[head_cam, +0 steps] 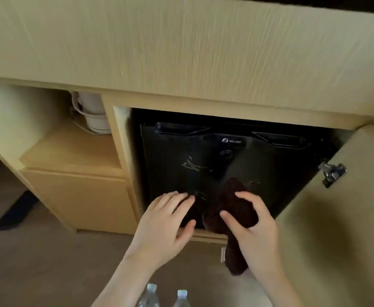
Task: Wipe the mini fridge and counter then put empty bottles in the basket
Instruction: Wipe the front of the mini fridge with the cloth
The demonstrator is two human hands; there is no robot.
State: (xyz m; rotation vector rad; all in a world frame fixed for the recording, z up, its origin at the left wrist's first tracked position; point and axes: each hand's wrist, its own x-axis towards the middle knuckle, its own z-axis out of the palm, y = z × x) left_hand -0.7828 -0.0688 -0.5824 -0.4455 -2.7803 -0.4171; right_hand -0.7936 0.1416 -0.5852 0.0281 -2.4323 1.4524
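Note:
A black mini fridge [226, 160] sits inside a wooden cabinet under the counter [181, 45], its door shut. My right hand [254, 231] grips a dark brown cloth [237, 209] held against the lower part of the fridge door; the cloth's tail hangs down past my wrist. My left hand [166, 222] hovers beside it with fingers spread, its fingertips near the fridge door's lower left. Two clear plastic bottles [150, 295] with pale caps stand on the floor at the bottom edge of the view, the second bottle [181, 298] just to the right.
The cabinet door [341, 218] is swung open on the right, with a metal hinge [331, 173]. A white kettle [93, 111] stands on the shelf to the left, above a drawer [77, 196]. A dark shoe [15, 211] rests on the floor at far left.

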